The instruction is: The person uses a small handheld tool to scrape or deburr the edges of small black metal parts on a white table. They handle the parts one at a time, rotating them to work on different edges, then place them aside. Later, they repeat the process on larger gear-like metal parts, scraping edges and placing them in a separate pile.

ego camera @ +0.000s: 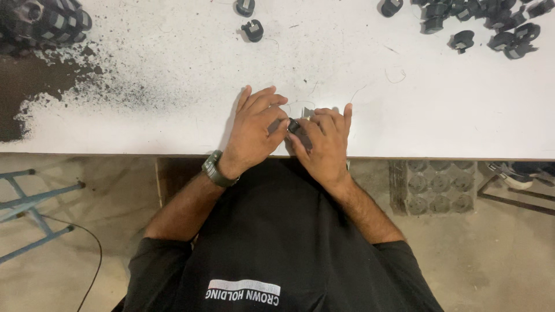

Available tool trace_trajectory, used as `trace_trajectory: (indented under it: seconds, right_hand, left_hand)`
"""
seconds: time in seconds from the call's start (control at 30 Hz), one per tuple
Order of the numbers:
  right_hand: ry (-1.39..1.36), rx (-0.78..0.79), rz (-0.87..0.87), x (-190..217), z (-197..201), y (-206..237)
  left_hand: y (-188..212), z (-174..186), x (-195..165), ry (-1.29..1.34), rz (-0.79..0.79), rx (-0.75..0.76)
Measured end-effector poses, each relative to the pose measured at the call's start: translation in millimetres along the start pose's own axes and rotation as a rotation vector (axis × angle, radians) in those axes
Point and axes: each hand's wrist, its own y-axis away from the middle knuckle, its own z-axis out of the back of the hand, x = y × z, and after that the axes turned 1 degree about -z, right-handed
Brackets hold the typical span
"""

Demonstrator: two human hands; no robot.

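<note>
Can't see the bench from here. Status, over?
Left hand and right hand pinch one small black part at table edge. More black parts far right. Nothing blocking.

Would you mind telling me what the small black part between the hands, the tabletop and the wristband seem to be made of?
Small black part: probably moulded plastic, dull black; mostly hidden between the left hand and right hand.
Tabletop: looks like white laminate, smooth, with worn dark patches.
Wristband: likely rubber or resin, matte grey-green, ribbed.
</note>
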Motion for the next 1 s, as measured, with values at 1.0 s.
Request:
trace_trajectory:
  seconds: [1.0]
  right_hand:
    - [-0.072,0.018,0.037,-13,-1,9]
  left_hand:
    - [14,5,-12,0.073,0.086,-0.031]
